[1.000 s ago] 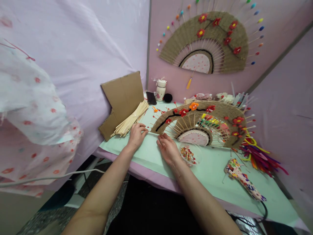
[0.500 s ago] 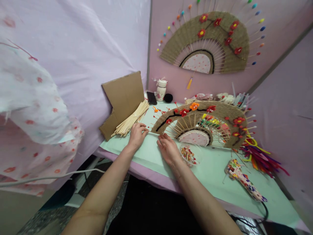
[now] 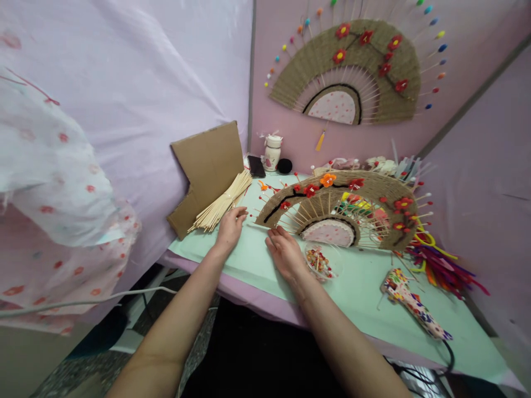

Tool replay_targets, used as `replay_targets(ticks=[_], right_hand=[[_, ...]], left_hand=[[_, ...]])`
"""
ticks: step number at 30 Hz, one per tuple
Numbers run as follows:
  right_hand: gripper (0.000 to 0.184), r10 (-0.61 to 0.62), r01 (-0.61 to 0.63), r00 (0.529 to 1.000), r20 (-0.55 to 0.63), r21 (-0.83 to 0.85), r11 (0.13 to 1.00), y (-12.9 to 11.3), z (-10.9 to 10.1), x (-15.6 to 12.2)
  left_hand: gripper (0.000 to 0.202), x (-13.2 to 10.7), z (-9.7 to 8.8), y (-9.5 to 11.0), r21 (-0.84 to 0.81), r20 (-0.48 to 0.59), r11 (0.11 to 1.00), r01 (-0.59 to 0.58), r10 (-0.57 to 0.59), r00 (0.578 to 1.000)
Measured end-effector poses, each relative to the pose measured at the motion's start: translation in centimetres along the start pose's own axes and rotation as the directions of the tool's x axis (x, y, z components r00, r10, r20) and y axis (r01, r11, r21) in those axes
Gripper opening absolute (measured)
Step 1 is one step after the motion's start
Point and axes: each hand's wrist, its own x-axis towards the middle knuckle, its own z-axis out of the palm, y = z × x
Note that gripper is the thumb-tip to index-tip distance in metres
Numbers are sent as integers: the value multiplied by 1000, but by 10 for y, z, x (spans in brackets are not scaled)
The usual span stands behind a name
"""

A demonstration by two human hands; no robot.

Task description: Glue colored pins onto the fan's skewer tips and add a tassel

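Observation:
A twine-covered decorative fan (image 3: 274,213) with red and orange flowers and bead-tipped sticks stands tilted on the table. My right hand (image 3: 285,250) lies at its lower left edge, fingers stretched out and seemingly touching that edge; the fingertips are partly hidden. Left of the fan's end, my left hand (image 3: 231,228) hovers low over the table with its fingers apart and nothing visible in them. Just behind that hand, a bundle of thin wooden sticks (image 3: 222,203) leans on a cardboard piece (image 3: 209,157). A clear bowl of beads (image 3: 319,262) sits beside my right wrist.
A patterned glue gun (image 3: 415,305) with a black cable lies on the green-covered table (image 3: 352,315) at the right, near colourful pipe cleaners (image 3: 448,271). At the back stand a white bottle (image 3: 272,153) and a phone (image 3: 256,166). A finished fan (image 3: 298,83) hangs on the wall.
My left hand has drawn slightly left, away from the tip of the fan's left end. My right hand stays at the fan's lower edge. The view has shifted slightly.

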Motion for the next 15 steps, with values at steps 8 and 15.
replay_targets(ticks=[8,15], right_hand=[[39,-18,18,1000,7,-4,1000,0,1,-1],[39,-17,17,1000,8,6,1000,1,1,-1]], left_hand=[[14,6,4,3,-173,72,979,104,-92,993],[10,7,-1,11,-158,67,981,113,-104,992]])
